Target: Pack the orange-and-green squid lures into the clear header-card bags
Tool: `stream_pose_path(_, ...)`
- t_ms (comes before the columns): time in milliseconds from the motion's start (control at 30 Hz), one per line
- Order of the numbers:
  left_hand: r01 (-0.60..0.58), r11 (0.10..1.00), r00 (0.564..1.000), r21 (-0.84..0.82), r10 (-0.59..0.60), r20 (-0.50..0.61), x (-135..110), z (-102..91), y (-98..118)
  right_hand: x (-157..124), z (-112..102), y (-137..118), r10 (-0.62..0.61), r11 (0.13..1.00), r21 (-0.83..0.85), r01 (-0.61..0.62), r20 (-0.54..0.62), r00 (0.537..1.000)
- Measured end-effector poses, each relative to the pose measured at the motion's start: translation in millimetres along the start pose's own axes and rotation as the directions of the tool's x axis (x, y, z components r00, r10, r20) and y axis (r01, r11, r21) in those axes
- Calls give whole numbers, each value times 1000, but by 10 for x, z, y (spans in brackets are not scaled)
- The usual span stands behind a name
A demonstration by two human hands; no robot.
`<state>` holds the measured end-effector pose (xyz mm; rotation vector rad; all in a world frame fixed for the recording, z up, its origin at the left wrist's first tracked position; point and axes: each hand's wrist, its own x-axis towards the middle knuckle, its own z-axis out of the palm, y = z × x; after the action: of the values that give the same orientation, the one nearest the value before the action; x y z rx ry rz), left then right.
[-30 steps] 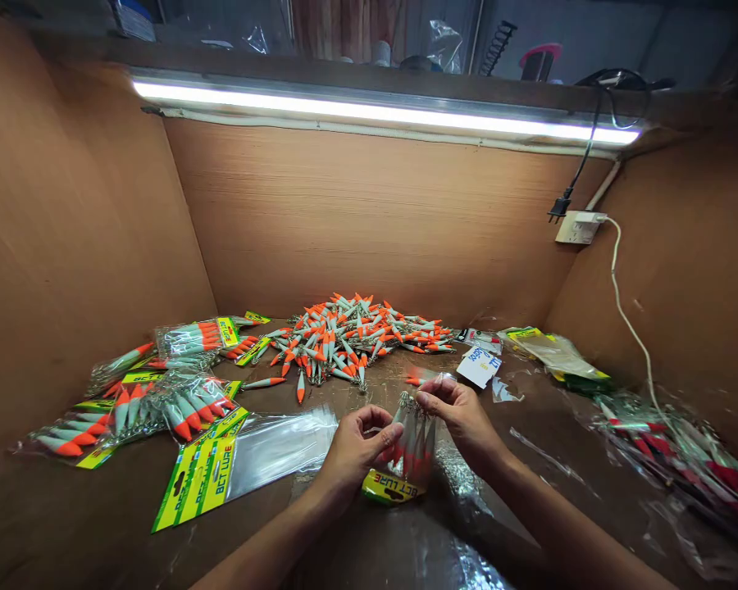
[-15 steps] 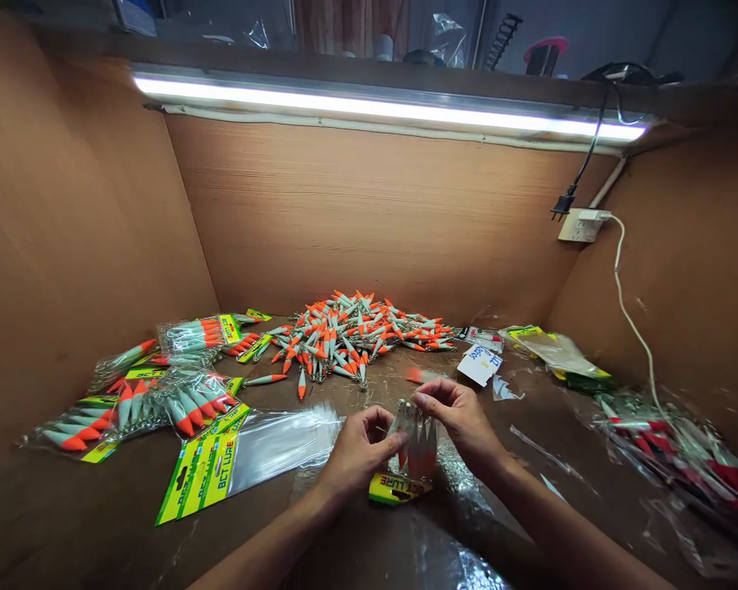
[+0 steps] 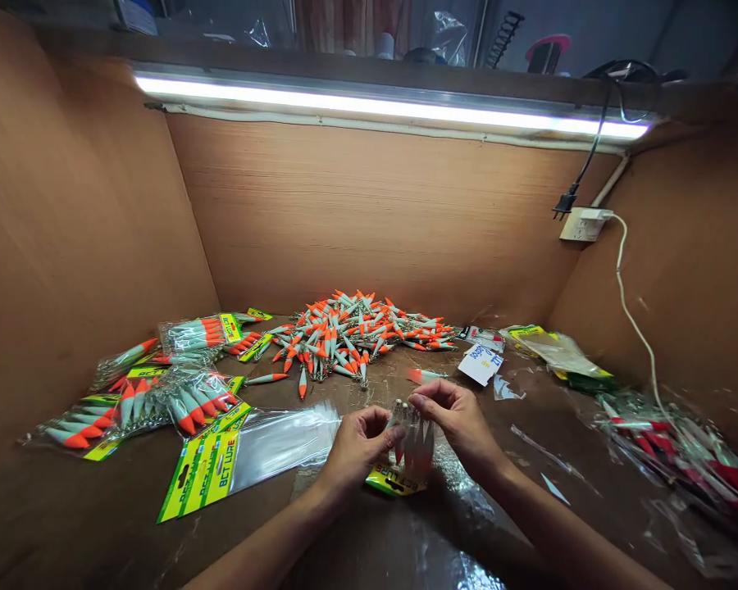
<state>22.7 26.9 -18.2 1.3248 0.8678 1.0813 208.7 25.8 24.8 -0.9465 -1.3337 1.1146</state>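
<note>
Between both hands is a clear plastic bag of fishing lures (image 3: 416,452), pale with orange ends pointing down. Its yellow and green printed header (image 3: 396,482) hangs lowest, nearest to me. My left hand (image 3: 357,447) is closed on the bag's left side, thumb across the front. At the upper right edge, my right hand (image 3: 458,416) pinches the bag between thumb and fingers; the fingertips partly hide what they grip. Just beyond the right hand lies a single orange and white lure (image 3: 430,376). A big heap of loose lures (image 3: 353,332) sits farther back.
Filled lure bags (image 3: 141,401) are piled on the left. Flat bags with yellow headers (image 3: 276,442) lie beside my left forearm. A white printed card (image 3: 480,364), more packaging (image 3: 553,352) and bagged red and white lures (image 3: 676,447) lie right. A white cord (image 3: 636,315) hangs there.
The bag and its header have shifted slightly left, and the header has tilted a little. Both hands keep their hold in nearly the same place.
</note>
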Motion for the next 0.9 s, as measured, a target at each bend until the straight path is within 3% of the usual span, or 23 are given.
stream_pose_path(167, 0, 998, 1000, 61, -2, 23, 2, 2, 13, 1, -14, 2, -4, 1000, -22, 4, -20, 1000)
stream_pose_path(267, 19, 999, 999, 51, -20, 27, -12, 15, 31, -16, -63, -84, -167, 977, -150, 150, -110, 980)
stream_pose_path(333, 22, 999, 999, 42, -23, 31, -18, 20, 31, -33, -114, -179, -362, 893, -336, 298, -146, 921)
stream_pose_path(433, 20, 998, 1000, 51, -21, 19, -14, 15, 14, -53, -181, -308, -527, 681, -561, 471, 71, 847)
stream_pose_path(500, 13, 997, 1000, 72, -13, 0, -5, 5, 0, -57, -201, -350, -476, 606, -610, 511, 236, 847)
stream_pose_path(567, -3, 996, 1000, 90, 4, -10, 2, -4, -6, -55, -202, -355, -401, 589, -632, 503, 313, 861)
stream_pose_path(900, -67, 973, 998, 219, 61, 33, -26, 7, 106, -9, -258, -335, -290, 585, -612, 533, 456, 841)
